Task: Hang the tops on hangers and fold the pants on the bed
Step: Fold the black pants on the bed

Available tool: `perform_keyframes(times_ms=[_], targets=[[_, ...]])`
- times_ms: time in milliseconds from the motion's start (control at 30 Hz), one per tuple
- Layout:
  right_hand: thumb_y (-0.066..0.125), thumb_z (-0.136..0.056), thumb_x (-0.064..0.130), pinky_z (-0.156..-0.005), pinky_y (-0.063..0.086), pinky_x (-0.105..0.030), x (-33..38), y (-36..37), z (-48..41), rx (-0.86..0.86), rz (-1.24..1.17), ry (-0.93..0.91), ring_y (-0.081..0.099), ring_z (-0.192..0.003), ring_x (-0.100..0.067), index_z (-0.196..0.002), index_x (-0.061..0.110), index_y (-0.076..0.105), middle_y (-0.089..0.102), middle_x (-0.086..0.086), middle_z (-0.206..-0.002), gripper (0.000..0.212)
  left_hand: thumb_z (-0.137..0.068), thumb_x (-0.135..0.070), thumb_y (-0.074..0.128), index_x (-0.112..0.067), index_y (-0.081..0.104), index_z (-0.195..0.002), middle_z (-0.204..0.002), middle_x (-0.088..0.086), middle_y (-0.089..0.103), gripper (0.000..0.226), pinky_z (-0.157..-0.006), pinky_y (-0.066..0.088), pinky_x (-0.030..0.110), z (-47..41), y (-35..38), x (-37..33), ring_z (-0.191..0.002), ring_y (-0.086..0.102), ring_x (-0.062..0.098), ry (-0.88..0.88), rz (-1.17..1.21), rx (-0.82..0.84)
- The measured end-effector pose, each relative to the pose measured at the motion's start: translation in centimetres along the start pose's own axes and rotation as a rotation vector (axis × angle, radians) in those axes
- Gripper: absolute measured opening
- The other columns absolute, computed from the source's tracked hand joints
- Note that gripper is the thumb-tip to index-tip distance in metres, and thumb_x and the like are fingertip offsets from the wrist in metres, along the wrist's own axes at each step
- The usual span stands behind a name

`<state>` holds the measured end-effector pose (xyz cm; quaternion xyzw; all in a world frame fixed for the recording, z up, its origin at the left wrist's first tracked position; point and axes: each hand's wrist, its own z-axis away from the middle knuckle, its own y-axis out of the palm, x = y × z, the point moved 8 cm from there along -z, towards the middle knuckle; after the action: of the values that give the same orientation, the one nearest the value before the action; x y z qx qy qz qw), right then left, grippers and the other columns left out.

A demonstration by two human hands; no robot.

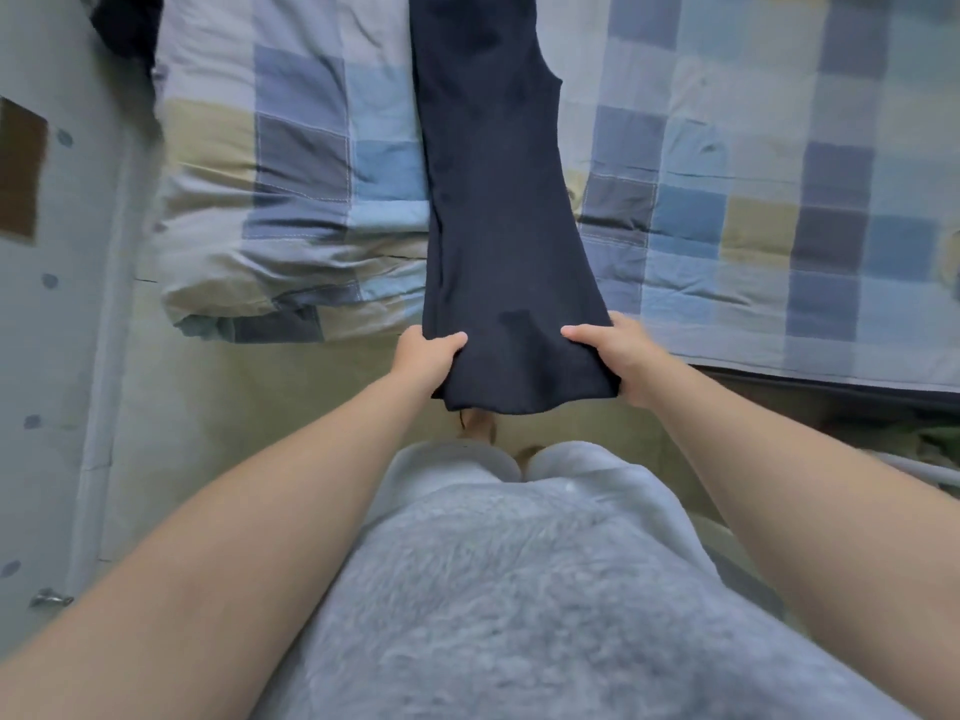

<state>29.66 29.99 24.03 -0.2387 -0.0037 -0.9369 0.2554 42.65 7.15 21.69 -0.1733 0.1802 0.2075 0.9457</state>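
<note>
Entry: dark navy pants (493,200) lay lengthwise across the checked bed (753,226), running from frame centre up toward 12 o'clock and out of view at the top edge. The two legs appeared stacked one on the other, with a notch at about 1 o'clock that I judged to be the crotch. The hem end overhung the near edge of the bed. My left hand (428,358) pinched the hem corner on its 9 o'clock side, thumb on top and fingers curled beneath the cloth. My right hand (613,356) gripped the opposite corner at 3 o'clock the same way. Both hands were closed firmly on fabric and the hem was drawn fairly taut between them. A rolled quilt (270,200) sat touching the pants at 9 to 10 o'clock. A dark bundle (124,28) was at 11 o'clock, too blurred to identify. No hangers or hung tops were in view, so the state of that half of the task could not be read. Assessment: the pants were halved lengthwise but not yet folded across, so this was an early stage of the fold. Remaining, in my judgement: carry the hem toward the waistband, fold again, then deal with any other garments.
</note>
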Motion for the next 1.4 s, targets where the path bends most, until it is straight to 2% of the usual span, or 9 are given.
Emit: perform_keyframes(times_ms=[67,233,367,467,667,867,967,1167,1400], targets=[[0.074,-0.087,0.019,-0.079,0.059,-0.036,-1.1,0.0,1.5,-0.01,-0.076,0.005,0.072,-0.094,-0.023,-0.112,0.013,0.068,0.074,-0.005,-0.109,0.027,-0.09,-0.013,0.066,-0.014,0.06,-0.095,-0.105,0.008,0.067,0.008,-0.079,0.06,0.043,1.5,0.3,0.9,-0.094,0.067,0.03,-0.034,0.049,0.03],[0.074,-0.088,0.016,-0.065,0.057,-0.032,-4.6,-0.6,4.6,-0.076,-0.25,0.03,0.068,-0.089,-0.022,-0.102,0.011,0.066,0.072,-0.007,-0.103,0.018,-0.094,-0.016,0.061,-0.012,0.06,-0.11,-0.091,0.002,0.065,0.017,-0.045,0.051,0.022,4.9,0.0,4.0,-0.077,0.064,0.019,-0.023,0.12,0.026],[0.075,-0.087,0.015,-0.078,0.059,-0.037,-8.3,-1.3,7.6,-0.09,-0.295,-0.024,0.068,-0.094,-0.024,-0.106,0.011,0.065,0.072,-0.006,-0.104,0.022,-0.096,-0.023,0.06,-0.01,0.06,-0.116,-0.104,0.005,0.066,0.023,-0.066,0.059,0.033,7.1,-2.1,7.4,-0.09,0.066,0.026,0.049,0.022,-0.006],[0.075,-0.087,0.015,-0.082,0.058,-0.038,-12.4,-0.9,10.2,-0.068,-0.312,-0.032,0.067,-0.093,-0.024,-0.1,0.013,0.065,0.072,-0.006,-0.105,0.017,-0.097,-0.027,0.06,-0.014,0.06,-0.113,-0.104,0.004,0.066,0.021,-0.067,0.055,0.031,9.5,-3.5,11.2,-0.089,0.064,0.025,0.094,-0.026,-0.034],[0.076,-0.086,0.014,-0.065,0.057,-0.031,-22.2,0.3,15.5,-0.028,-0.339,0.058,0.067,-0.081,-0.019,-0.1,0.012,0.064,0.072,-0.004,-0.094,0.019,-0.098,-0.026,0.06,-0.013,0.062,-0.112,-0.107,0.008,0.065,0.02,-0.064,0.051,0.029,14.9,-4.7,22.6,-0.092,0.062,0.027,0.042,-0.068,-0.06],[0.077,-0.085,0.014,-0.055,0.057,-0.027,-30.6,0.9,19.1,0.017,-0.327,0.179,0.069,-0.082,-0.019,-0.101,0.013,0.067,0.074,-0.002,-0.09,0.02,-0.098,-0.022,0.062,-0.006,0.065,-0.11,-0.08,0.007,0.056,0.021,-0.048,0.033,0.023,18.8,-6.0,29.3,-0.06,0.045,0.02,-0.029,-0.114,-0.065],[0.078,-0.084,0.014,-0.056,0.058,-0.027,-31.3,0.6,19.4,0.032,-0.35,0.184,0.068,-0.086,-0.021,-0.107,0.01,0.066,0.073,-0.005,-0.099,0.026,-0.098,-0.021,0.061,-0.003,0.065,-0.11,-0.073,0.006,0.054,0.022,-0.044,0.026,0.021,19.5,-5.9,29.2,-0.051,0.041,0.018,-0.02,-0.15,-0.064],[0.078,-0.084,0.012,-0.057,0.059,-0.029,-28.5,-0.4,18.8,0.008,-0.462,0.189,0.069,-0.086,-0.023,-0.108,0.01,0.065,0.072,-0.008,-0.104,0.028,-0.095,-0.026,0.063,-0.009,0.06,-0.106,-0.082,0.006,0.065,0.02,-0.049,0.036,0.022,19.3,-5.0,26.0,-0.059,0.056,0.018,-0.06,-0.072,-0.076],[0.078,-0.084,0.014,-0.055,0.058,-0.03,-19.4,-1.8,15.8,-0.03,-0.544,0.162,0.069,-0.069,-0.022,-0.097,0.013,0.066,0.074,-0.008,-0.083,0.018,-0.091,-0.027,0.063,-0.018,0.062,-0.091,-0.07,0.0,0.061,0.009,-0.049,0.036,0.021,16.4,-4.1,17.4,-0.054,0.052,0.016,-0.06,0.138,-0.029]])
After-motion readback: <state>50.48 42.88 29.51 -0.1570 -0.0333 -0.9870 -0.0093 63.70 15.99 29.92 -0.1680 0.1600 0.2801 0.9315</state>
